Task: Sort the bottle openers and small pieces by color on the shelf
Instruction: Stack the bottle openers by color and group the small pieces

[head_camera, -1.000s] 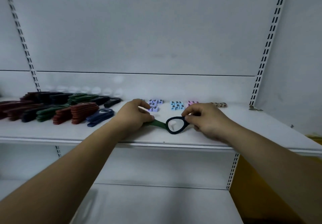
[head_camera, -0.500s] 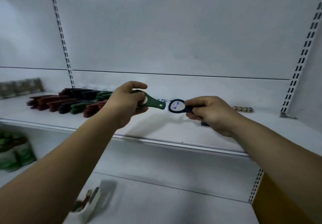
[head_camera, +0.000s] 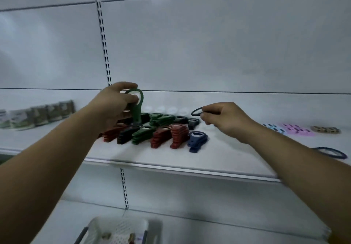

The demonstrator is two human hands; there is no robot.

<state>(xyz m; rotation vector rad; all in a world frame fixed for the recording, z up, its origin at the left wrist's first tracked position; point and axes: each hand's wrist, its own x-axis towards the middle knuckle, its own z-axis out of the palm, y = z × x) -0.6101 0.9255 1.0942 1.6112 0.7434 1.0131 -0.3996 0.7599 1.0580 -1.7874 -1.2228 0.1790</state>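
A white mesh basket (head_camera: 117, 230) sits on the lower shelf, blurred; above it, two bare forearms reach over the front edge of the white shelf (head_camera: 190, 167). The left hand (head_camera: 112, 107) grips a green bottle opener (head_camera: 137, 109) with curled fingers, holding it upright, ring end up, its handle tip just above the stacked openers; the right hand (head_camera: 224, 119) pinches a dark bottle opener (head_camera: 196, 111) in the air to the right of the stacks, only the ring end showing past the fingertips. On the shelf lie the stacks, front row including red (head_camera: 178, 134), green (head_camera: 142, 134) and blue (head_camera: 196, 141), with dark and green ones behind; a dark blue loop (head_camera: 331, 152) lies well to the right, near the front edge. Farther back on the right sit small pieces in light blue (head_camera: 273, 128), pink (head_camera: 296, 130) and tan (head_camera: 325, 130) groups; packets (head_camera: 38, 114) line the back at far left.
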